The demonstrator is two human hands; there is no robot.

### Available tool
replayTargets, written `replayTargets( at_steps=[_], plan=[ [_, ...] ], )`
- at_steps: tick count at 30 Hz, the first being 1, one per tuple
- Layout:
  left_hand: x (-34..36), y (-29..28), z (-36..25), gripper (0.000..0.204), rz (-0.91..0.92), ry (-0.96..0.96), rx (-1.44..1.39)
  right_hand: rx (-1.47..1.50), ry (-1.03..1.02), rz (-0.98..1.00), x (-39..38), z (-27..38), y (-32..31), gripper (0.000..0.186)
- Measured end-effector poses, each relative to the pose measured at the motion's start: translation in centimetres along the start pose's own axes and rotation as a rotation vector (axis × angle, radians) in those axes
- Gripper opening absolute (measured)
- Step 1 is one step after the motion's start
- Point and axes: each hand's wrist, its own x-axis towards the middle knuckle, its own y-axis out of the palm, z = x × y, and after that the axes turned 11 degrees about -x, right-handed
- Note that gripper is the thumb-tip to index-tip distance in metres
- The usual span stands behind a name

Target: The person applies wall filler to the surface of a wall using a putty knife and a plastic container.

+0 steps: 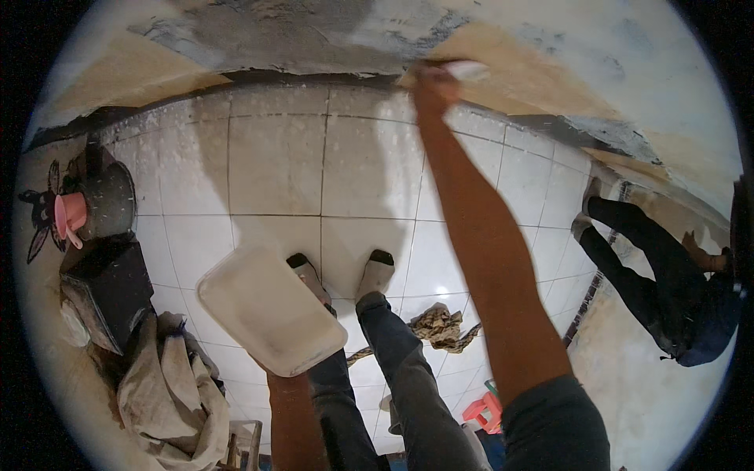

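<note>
Head view: right hand (437, 90) grips a blurred white tool (469, 71) at the upper-centre wall (542, 82); the tub (271, 310), lower left, slants lengthwise down-right over the nearer left forearm (297, 416), whose hidden hand's hold I cannot tell.

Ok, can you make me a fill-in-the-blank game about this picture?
1. The tub hides the person's ____ hand.
2. Their ____ hand is up by the wall.
3. The cup is coloured ____.
4. The floor is covered with square ____.

Missing words: left; right; pink; tiles.
</note>
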Motion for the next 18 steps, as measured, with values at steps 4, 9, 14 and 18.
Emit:
replayTargets(
  at_steps=[4,9,14,18],
  plan=[
    [-2.9,-2.2,-4.4,0.079,-0.144,0.124,0.149,0.514,0.119,0.403,-12.2,21.8,-8.6,0.029],
    [-2.4,-2.5,-4.2,0.08,-0.086,0.113,0.169,0.636,0.003,0.247,-16.1,13.1,-4.6,0.02],
    [-1.3,-2.8,-3.0,0.078,-0.102,0.085,0.079,0.769,0.491,0.264,-9.6,-9.5,0.1,0.035],
    [-1.6,-3.3,-3.8,0.076,-0.14,0.119,0.081,0.47,0.301,0.392,-5.8,-5.9,4.0,0.037]
  ],
)
